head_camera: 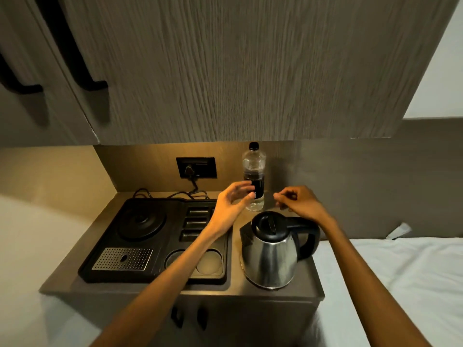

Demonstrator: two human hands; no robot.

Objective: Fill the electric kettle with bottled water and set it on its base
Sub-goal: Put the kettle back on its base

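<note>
Both forearms are extended over the bench (310,284). Left hand (231,202) is spread, fingers at the dark, unreadable label of the upright capped bottle (253,176), grasp not confirmed. Right hand (298,200) is loosely curled, empty, just right of the bottle. Kettle (271,254), lid closed, is placed beside the tray (160,276), off its base (142,222).

The clear plastic water bottle with a dark label (253,176) stands upright just behind the left hand (231,204), left of the right hand (299,202). The steel electric kettle with a black lid (271,251) sits below the right hand. The black round kettle base (142,221), in the black tray (105,271), lies left of the left hand.
</note>
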